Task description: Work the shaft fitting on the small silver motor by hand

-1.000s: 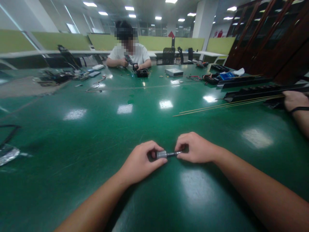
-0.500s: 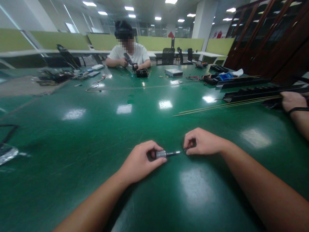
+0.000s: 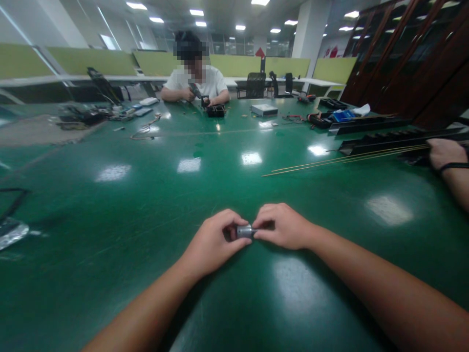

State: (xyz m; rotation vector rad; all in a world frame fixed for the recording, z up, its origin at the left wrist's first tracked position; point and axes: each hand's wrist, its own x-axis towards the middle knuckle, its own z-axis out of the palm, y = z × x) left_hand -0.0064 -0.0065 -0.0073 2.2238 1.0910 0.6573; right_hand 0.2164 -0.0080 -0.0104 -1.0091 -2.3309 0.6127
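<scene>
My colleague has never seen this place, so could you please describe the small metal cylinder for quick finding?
On the green table, look at the near side, in the middle. The left hand grips the cylinder between thumb and fingers; the right hand is just beside it. It is short, thick and silvery, unlike the long, thin yellow rods farther off.

No text, label, brand, number or sign can be read; the red diamond shape (image 3: 260,52) at the upper middle of the frame and the red marks (image 3: 333,51) on the pale wall in the upper right are too small and blurred to tell whether they carry any writing
</scene>
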